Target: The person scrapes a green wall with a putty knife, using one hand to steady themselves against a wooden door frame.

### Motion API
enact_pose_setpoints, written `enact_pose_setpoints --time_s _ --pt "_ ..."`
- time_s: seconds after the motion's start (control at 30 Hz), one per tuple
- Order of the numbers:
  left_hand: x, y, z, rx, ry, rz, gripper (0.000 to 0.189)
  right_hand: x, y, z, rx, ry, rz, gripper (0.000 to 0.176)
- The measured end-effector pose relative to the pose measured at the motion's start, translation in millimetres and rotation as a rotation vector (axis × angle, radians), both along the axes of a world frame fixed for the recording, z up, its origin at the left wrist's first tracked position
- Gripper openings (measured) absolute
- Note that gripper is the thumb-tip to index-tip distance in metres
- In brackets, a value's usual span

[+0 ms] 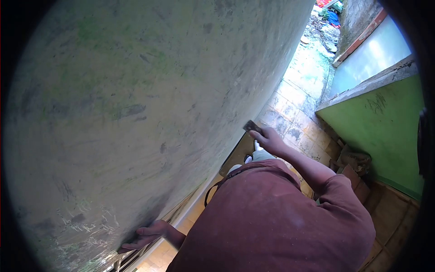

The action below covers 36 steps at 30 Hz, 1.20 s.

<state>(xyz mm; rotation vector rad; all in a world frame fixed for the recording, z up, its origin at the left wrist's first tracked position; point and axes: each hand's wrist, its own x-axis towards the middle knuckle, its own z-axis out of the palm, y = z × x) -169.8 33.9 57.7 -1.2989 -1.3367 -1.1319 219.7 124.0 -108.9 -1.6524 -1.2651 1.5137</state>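
Note:
My right hand [271, 140] is closed around a dark, flat rectangular block [250, 127], whose far end sticks out past the fingers close to the wall surface. In front of me stands a tall pale wall [149, 118] with grey smudges, scratches and greenish stains. Low on the left, my left hand [147, 234] rests against this wall near its edge, fingers stretched out and apart, with nothing seen in it. Part of that hand lies in shadow.
A tiled floor [299, 109] runs along the wall, stained and brightly lit farther off. To the right is a low green wall [385, 129] with a brown bundle [355, 159] at its foot. Colourful litter [333, 19] lies at the far end. Brown boards [389, 213] are at lower right.

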Motion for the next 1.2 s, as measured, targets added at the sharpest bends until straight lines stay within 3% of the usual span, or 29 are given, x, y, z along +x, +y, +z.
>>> enact_pose_setpoints --time_s 0.1,0.2,0.27,0.37,0.43,0.53,0.73,0.8,0.83,1.07,1.13,1.2 --pt "10 5 4 0.009 -0.003 -0.006 0.053 -27 35 54 0.304 -0.001 0.059 0.052" --pt "6 4 3 0.023 -0.008 0.003 0.054 -10 18 52 0.184 0.045 0.050 0.052" --pt "13 7 5 0.018 -0.021 0.058 0.054 8 -1 11 0.147 0.005 0.038 0.052" --pt "17 8 3 0.013 -0.046 0.130 0.055 5 8 4 0.136 -0.066 0.053 0.051" --pt "13 5 1 0.007 -0.044 0.143 0.056 -21 30 37 0.248 0.009 0.020 0.048" --pt "10 6 -2 0.019 -0.041 0.155 0.058 -16 27 53 0.215 -0.043 0.103 0.046" --pt "14 8 0 0.044 -0.028 0.227 0.059 13 10 24 0.128 -0.163 0.116 0.045" --pt "12 9 0 0.054 0.005 0.259 0.059 -10 27 38 0.374 -0.114 0.008 0.046" --pt "14 9 0 0.053 0.003 0.263 0.059 -9 36 56 0.205 -0.113 0.099 0.045" --pt "13 9 1 0.034 0.005 0.234 0.060 25 14 22 0.102 -0.199 0.118 0.045" --pt "12 8 0 0.027 0.006 0.244 0.060 14 20 16 0.150 -0.219 0.166 0.045" --pt "8 5 -2 0.024 0.021 0.292 0.061 -14 36 37 0.308 -0.074 0.118 0.044"
